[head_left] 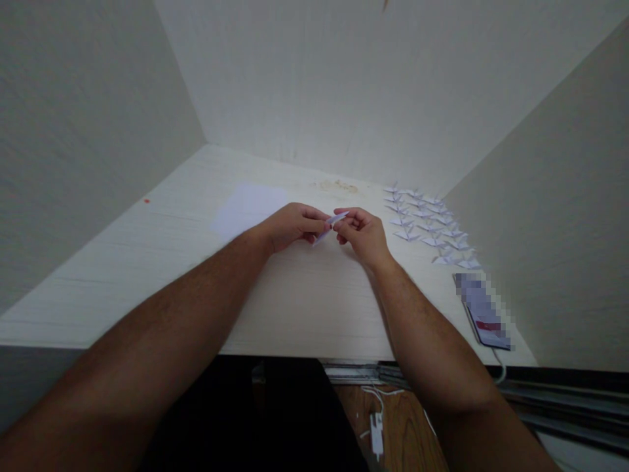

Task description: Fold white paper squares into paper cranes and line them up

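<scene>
A small folded piece of white paper (332, 225) is held between both hands above the middle of a pale wooden desk (295, 308). My left hand (289, 226) pinches its lower left end with closed fingers. My right hand (361, 233) pinches the upper right end, fingers curled together. Just behind my left hand a flat white sheet of paper (250, 206) lies on the desk.
Several small folded paper cranes (430, 226) stand in rows at the back right. A phone (484, 311) with a white cable lies near the desk's front right edge. Walls close in the desk at left, back and right. A charger (376, 432) lies on the floor below.
</scene>
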The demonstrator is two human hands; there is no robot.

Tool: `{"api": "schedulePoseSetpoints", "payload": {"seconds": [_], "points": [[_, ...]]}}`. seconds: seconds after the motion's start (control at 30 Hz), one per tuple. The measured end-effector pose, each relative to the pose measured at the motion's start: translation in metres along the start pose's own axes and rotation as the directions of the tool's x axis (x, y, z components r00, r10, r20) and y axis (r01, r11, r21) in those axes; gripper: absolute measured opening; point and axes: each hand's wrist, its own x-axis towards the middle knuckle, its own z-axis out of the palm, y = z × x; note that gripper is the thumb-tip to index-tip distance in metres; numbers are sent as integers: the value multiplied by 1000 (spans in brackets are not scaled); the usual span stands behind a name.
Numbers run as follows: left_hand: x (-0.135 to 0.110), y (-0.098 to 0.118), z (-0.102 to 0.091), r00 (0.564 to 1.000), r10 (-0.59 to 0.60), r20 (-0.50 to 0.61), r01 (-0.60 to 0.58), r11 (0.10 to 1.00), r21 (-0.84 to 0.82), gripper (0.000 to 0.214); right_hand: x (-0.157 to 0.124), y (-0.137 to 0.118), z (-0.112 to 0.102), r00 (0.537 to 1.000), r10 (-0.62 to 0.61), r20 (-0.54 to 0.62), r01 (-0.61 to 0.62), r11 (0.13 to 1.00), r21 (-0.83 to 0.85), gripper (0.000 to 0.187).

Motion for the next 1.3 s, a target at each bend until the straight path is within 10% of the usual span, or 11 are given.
{"api": "schedulePoseSetpoints", "payload": {"seconds": [0.87, 1.3], "points": [[0, -2, 2, 1000, -15, -28, 16, 999, 40, 25, -1, 2, -1, 998, 38, 50, -38, 999, -4, 36], [0, 1, 11, 961, 140, -240, -66, 953, 296, 35, 1, -2, 2, 991, 124, -42, -127, 988, -92, 22]]}}
